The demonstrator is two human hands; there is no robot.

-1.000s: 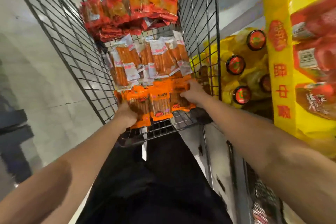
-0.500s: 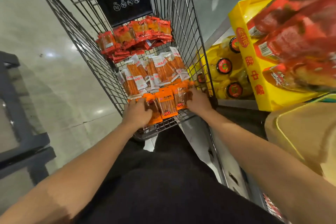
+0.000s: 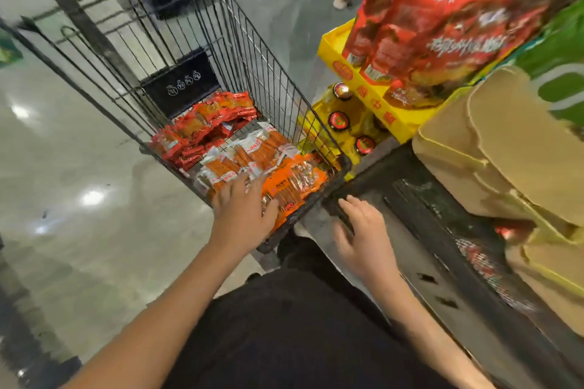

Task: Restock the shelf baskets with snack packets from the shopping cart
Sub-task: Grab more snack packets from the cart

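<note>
Orange packets point(image 3: 292, 181) lie w/ sticks running cart-lengthwise; left hand point(image 3: 243, 215) flat on them, right hand point(image 3: 363, 230) released.

Wire shopping cart point(image 3: 252, 79), orange snack packets point(image 3: 294, 183) nearest, clear-wrapped middle, red farthest

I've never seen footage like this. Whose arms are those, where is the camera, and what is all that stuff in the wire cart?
There is no machine here. A person wears a wide-angle camera on the head, so you look down along their own arms.

The left hand lies with spread fingers on the orange snack packets at the near end of the shopping cart. The right hand hovers open beside the cart and holds nothing.

Further along the cart lie clear packets, then red packets. To the right stands a shelf with a yellow tray holding big red bags, and cardboard boxes nearer.
</note>
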